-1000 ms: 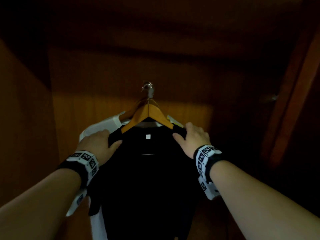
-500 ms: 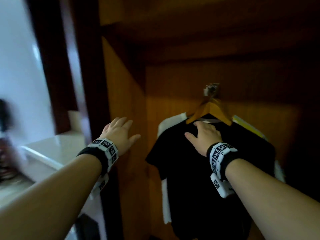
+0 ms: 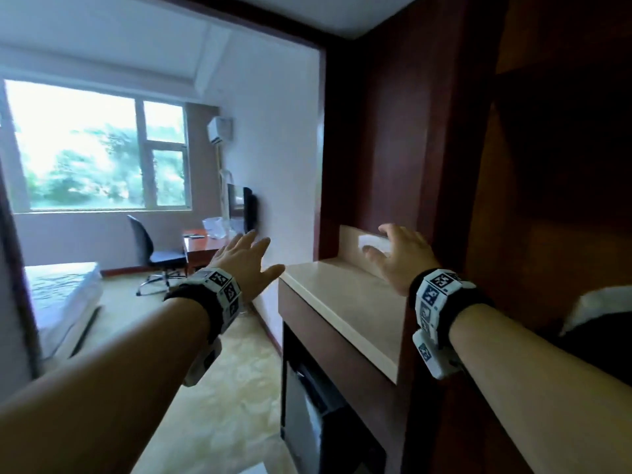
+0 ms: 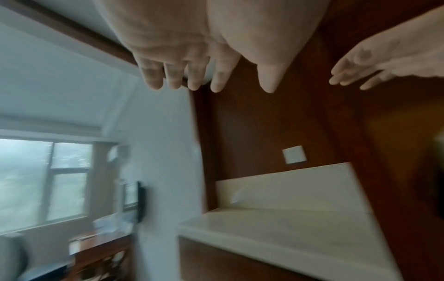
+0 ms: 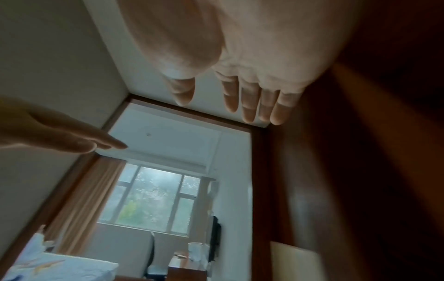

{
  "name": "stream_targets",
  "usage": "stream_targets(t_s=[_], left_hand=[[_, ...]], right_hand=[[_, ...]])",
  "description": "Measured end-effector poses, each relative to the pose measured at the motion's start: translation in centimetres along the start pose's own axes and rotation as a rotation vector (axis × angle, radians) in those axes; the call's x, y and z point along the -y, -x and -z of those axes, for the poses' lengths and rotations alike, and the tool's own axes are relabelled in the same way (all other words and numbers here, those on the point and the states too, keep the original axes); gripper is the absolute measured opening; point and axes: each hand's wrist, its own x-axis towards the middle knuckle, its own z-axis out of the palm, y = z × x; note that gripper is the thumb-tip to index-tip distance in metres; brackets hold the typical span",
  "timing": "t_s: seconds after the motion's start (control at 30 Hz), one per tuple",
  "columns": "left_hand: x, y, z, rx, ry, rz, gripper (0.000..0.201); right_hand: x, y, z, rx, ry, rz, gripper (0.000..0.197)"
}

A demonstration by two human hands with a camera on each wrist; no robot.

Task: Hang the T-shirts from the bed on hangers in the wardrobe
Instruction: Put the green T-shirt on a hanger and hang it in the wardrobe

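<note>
Both hands hold nothing and hover in the air with straight, spread fingers. My left hand (image 3: 251, 258) reaches toward the room, its fingers (image 4: 197, 76) seen from below in the left wrist view. Over the cream counter, my right hand (image 3: 396, 254) points forward, with its fingers (image 5: 250, 102) close in the right wrist view. At the far right edge the wardrobe (image 3: 554, 200) stands open, and a bit of a black T-shirt (image 3: 598, 340) over a white one (image 3: 595, 302) hangs inside. The bed (image 3: 58, 295) with pale bedding lies far left; I cannot make out shirts on it.
A cream counter (image 3: 345, 302) on a wooden cabinet with a dark opening (image 3: 318, 405) sits beside the wardrobe. Further in are a desk (image 3: 198, 244), an office chair (image 3: 150, 254), a wall television (image 3: 248, 210) and a window (image 3: 85, 148). Pale floor (image 3: 222, 388) leads to the bed.
Both hands have left the hung black T-shirt. My view has swung left, away from the wardrobe interior toward the room and the bed, and the hands moved with it.
</note>
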Motion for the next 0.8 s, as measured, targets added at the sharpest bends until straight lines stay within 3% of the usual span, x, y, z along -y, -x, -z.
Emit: stream_targets(t_s=[0.2,0.37,0.6,0.8], left_hand=[[16.8,0.1,1.1,-0.033,-0.023,0.152,0.078],[28.3,-0.7,-0.2,-0.01,-0.053,0.264,0.081],[39.1,-4.9,-7.1,0.082,-0.067,0.374,0.083],[45.9,-13.5,-12.1,0.105,-0.088,0.423,0.082]], right_hand=[[13.7,-6.3,-11.1,0.138,-0.071,0.129,0.065],[21.1,-9.6,-21.1,0.292,-0.104,0.175,0.071],[25.9,-15.6,-33.3,0.436,-0.082,0.222,0.063],[27.7,-25.1,-44.3,0.501,-0.113,0.256,0.071]])
